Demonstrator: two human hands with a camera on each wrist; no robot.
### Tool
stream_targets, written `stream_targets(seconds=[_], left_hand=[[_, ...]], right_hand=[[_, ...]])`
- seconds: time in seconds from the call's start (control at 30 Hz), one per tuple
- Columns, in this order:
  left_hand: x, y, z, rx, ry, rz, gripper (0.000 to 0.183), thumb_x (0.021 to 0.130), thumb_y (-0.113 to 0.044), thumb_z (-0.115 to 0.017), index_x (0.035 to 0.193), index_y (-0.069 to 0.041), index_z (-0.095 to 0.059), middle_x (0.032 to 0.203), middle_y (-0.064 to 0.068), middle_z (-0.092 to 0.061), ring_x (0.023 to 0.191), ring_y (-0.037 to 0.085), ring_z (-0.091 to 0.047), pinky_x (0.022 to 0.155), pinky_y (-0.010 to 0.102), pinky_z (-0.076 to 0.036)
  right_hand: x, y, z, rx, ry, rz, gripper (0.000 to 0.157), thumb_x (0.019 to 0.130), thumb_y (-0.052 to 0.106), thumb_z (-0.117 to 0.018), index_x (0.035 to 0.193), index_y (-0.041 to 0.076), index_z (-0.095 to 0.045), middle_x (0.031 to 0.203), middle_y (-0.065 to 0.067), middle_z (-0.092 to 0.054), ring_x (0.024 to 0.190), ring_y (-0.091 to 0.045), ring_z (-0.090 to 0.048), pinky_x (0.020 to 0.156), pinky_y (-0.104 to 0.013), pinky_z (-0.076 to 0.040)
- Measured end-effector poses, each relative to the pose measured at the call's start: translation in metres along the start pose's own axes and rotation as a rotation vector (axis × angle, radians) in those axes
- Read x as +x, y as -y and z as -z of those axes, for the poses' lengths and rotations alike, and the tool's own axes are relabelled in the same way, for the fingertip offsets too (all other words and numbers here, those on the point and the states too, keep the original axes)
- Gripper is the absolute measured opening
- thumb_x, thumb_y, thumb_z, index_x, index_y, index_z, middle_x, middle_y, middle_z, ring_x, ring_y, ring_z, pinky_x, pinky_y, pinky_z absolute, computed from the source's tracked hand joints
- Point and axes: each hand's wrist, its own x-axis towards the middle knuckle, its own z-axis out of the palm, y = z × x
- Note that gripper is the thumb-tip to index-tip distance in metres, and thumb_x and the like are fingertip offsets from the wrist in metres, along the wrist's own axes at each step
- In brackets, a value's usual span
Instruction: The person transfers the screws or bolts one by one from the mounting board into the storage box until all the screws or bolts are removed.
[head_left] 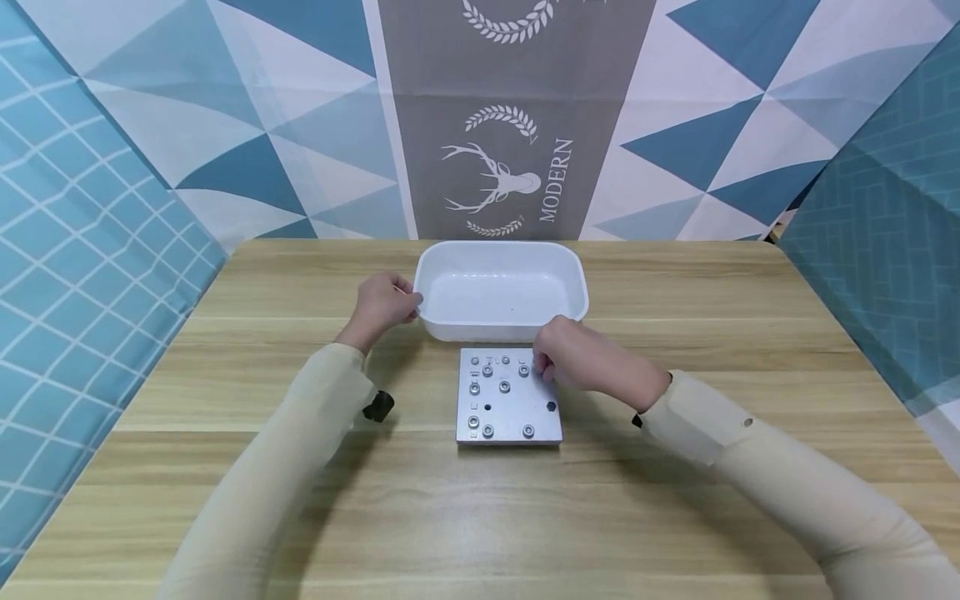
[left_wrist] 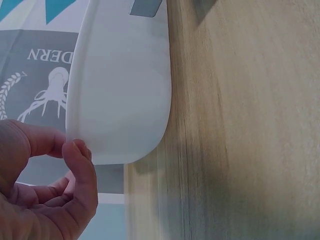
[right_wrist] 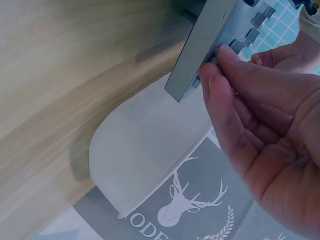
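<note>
My left hand [head_left: 386, 307] pinches the left rim of a white rectangular basin [head_left: 502, 332] between thumb and forefinger. In front of the basin lies a square metal plate [head_left: 517, 417] with several socket head screws [head_left: 504, 387] standing in it. At the plate's far right corner, my right hand [head_left: 581, 357] pinches a screw [right_wrist: 214, 61] with thumb and forefinger. Most of that screw is hidden by the fingertips in the right wrist view. A dark hole [head_left: 487, 407] and a dark hexagonal recess [head_left: 551, 406] show in the plate's face.
The wooden table [head_left: 300, 517] carries the basin and plate near its middle. Behind it hangs a patterned cloth [head_left: 495, 125] with a deer print. Blue tiled-pattern sheets [head_left: 82, 275] close off the sides. A black strap piece [head_left: 378, 406] sits by the left cuff.
</note>
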Motion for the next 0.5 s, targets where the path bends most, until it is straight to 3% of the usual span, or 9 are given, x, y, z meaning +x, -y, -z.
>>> stream_targets(seconds=[0.17,0.5], left_hand=[[-0.0002,-0.0007,0.0005,-0.034,0.002,0.010,0.022,0.093,-0.015,-0.055,0.108,0.002,-0.057,0.094,0.014,-0.062,0.073,0.014,-0.063,0.086,0.035,-0.060],[-0.0002,-0.0014,0.0005,-0.069,-0.003,0.025,0.023,0.093,-0.014,-0.057,0.109,0.002,-0.059,0.099,0.016,-0.061,0.069,0.013,-0.065,0.085,0.036,-0.060]], right_hand=[[0.0024,-0.0020,-0.0003,-0.011,0.014,0.039,0.018,0.074,-0.010,-0.070,0.070,0.007,-0.074,0.070,-0.002,-0.071,0.061,-0.006,-0.057,0.054,-0.017,-0.049],[0.0053,-0.0032,0.0011,-0.016,0.047,0.059,0.011,0.074,-0.004,-0.075,0.072,0.007,-0.075,0.072,-0.003,-0.072,0.063,-0.007,-0.061,0.055,-0.017,-0.051]])
